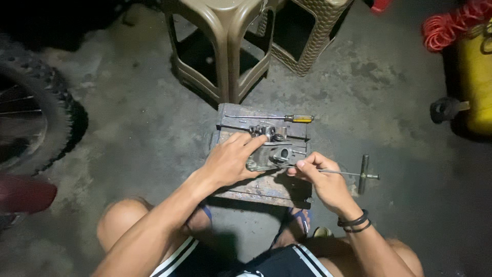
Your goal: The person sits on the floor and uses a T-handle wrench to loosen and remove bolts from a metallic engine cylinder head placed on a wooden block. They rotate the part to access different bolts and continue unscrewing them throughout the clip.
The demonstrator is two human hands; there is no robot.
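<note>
**Steadying a small engine part while a T-handle tool works into it**

The person sits low over a rusty metal block that serves as the table on the concrete floor. The grey cast-metal engine part rests on the block's upper half, near the middle of the view. The left hand lies flat over the part's left end, fingers spread and pressing down, the index finger stretched toward 1 o'clock onto the small fittings on top. The right hand is closed in a pinch on the thin shaft of a T-handle wrench, whose crossbar sticks out toward 3 o'clock; the tip meets the part near its round bore (the exact seat is too small to make out).

To do this well, the judgement is that the left hand should keep its weight straight down so the part cannot skate on the block, with fingers clear of the tool's line. The shaft looks best kept in line with the fastener or bore it enters; a pinch near the tip guides it, but real turning force would come better from the crossbar. A slip would likely drive the tip toward the left thumb.

A yellow-handled screwdriver lies at the block's 12 o'clock edge, and two brown plastic stools stand beyond it.
</note>
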